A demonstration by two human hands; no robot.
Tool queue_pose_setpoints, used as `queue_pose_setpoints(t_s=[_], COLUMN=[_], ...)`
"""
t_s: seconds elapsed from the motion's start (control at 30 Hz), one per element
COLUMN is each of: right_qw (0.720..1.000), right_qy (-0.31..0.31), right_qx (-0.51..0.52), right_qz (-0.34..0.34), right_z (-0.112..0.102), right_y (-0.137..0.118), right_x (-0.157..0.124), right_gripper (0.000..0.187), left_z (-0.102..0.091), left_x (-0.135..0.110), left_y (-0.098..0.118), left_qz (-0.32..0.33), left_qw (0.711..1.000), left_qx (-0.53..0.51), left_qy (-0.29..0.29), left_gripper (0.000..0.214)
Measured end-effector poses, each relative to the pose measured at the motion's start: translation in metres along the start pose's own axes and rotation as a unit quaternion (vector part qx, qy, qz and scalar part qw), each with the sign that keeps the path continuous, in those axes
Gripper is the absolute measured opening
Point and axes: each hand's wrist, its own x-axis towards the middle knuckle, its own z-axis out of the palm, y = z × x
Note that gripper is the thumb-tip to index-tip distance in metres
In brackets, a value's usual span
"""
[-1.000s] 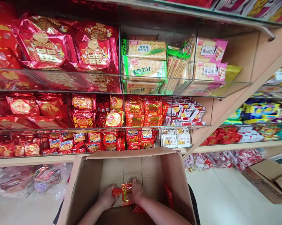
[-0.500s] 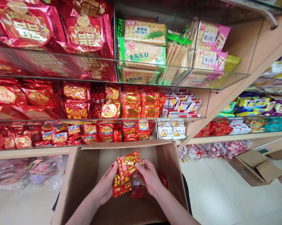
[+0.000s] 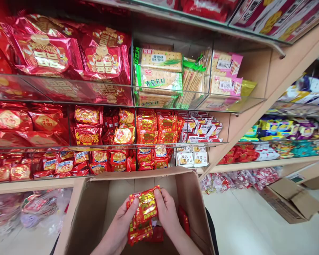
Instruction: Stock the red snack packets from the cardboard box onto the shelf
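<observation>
Okay, bunching the red-and-gold packets [image 3: 146, 207] into one overlapping handful now, versus split between hands a second ago, so probably treating them as a set. Holding them at bottom centre of the frame, over the cardboard box [image 3: 92, 205]. Clamping the left edge with the left hand [image 3: 122, 219], pinching the upper right side with the right hand [image 3: 168, 211], each grip closed down on packets.

Left hand [image 3: 124, 219], right hand [image 3: 168, 211] and forearms [image 3: 185, 241] are bare.
</observation>
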Motion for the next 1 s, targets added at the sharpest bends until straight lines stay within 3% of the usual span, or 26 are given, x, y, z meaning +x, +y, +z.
queue_pose_setpoints(t_s=[0.17,0.23,0.27,0.33,0.43,0.53,0.6,0.67,0.77,0.9,1.0], right_qw=[0.993,0.979,0.961,0.888,0.755,0.654,0.605,0.588,0.593,0.597,0.598], right_qy=[0.021,-0.012,-0.048,-0.132,-0.206,-0.198,-0.171,-0.13,-0.043,0.11,0.143], right_qx=[-0.116,-0.179,-0.226,-0.341,-0.492,-0.559,-0.559,-0.544,-0.531,-0.563,-0.604], right_qz=[-0.022,-0.094,-0.154,-0.279,-0.381,-0.47,-0.541,-0.584,-0.603,-0.561,-0.508], right_z=[-0.005,-0.012,-0.017,-0.024,-0.031,-0.034,-0.036,-0.041,-0.049,-0.054,-0.049], right_y=[-0.008,-0.017,-0.022,-0.032,-0.042,-0.047,-0.054,-0.068,-0.099,-0.136,-0.148], right_x=[-0.001,-0.005,-0.006,-0.009,-0.009,-0.005,0.001,0.011,0.041,0.105,0.15], right_gripper=[0.031,0.026,0.032,0.043,0.03,0.028,0.029,0.029,0.028,0.031,0.035], left_z=[0.0,-0.006,-0.009,-0.013,-0.012,-0.002,0.003,0.004,-0.001,-0.008,-0.012], left_x=[-0.003,-0.002,-0.001,-0.001,-0.002,-0.008,-0.013,-0.018,-0.023,-0.026,-0.026], left_y=[0.001,0.005,0.008,0.012,0.018,0.026,0.032,0.038,0.041,0.03,0.015], left_qz=[-0.046,-0.06,-0.068,-0.083,-0.111,-0.121,-0.121,-0.127,-0.123,-0.137,-0.16], left_qw=[0.998,0.996,0.996,0.994,0.99,0.989,0.99,0.99,0.99,0.989,0.985], left_qx=[-0.036,-0.039,-0.043,-0.054,-0.068,-0.06,-0.05,-0.056,-0.074,-0.06,-0.046], left_qy=[0.027,0.045,0.048,0.041,0.044,0.061,0.056,0.038,0.005,0.021,0.05], left_gripper=[0.048,0.051,0.051,0.052,0.051,0.052,0.051,0.048,0.044,0.032,0.025])
